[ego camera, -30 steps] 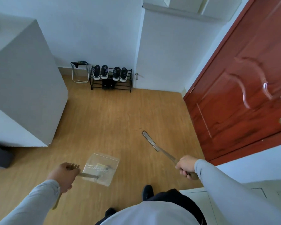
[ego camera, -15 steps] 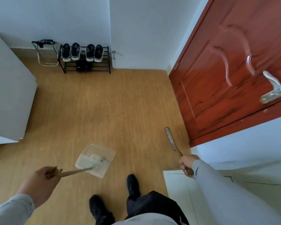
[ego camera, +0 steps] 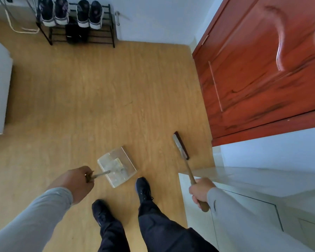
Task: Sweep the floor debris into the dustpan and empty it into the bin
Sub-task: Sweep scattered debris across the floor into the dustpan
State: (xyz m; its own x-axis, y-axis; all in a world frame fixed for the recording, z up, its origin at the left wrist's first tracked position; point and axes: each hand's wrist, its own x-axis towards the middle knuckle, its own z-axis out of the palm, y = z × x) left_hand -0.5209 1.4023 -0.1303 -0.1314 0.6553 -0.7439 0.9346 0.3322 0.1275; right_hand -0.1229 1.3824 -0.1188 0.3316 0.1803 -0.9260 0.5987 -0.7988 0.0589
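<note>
Over wood floor | left hand (ego camera: 76, 182) grips dustpan (ego camera: 116, 167) handle | right hand (ego camera: 201, 190) grips broom (ego camera: 180, 145)

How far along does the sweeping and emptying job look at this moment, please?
Done: some pale debris already lies in the clear dustpan. In hand: the left hand grips the dustpan's handle and the right hand grips the broom, whose head is low by the red door. Left: emptying; no bin is in view.
</note>
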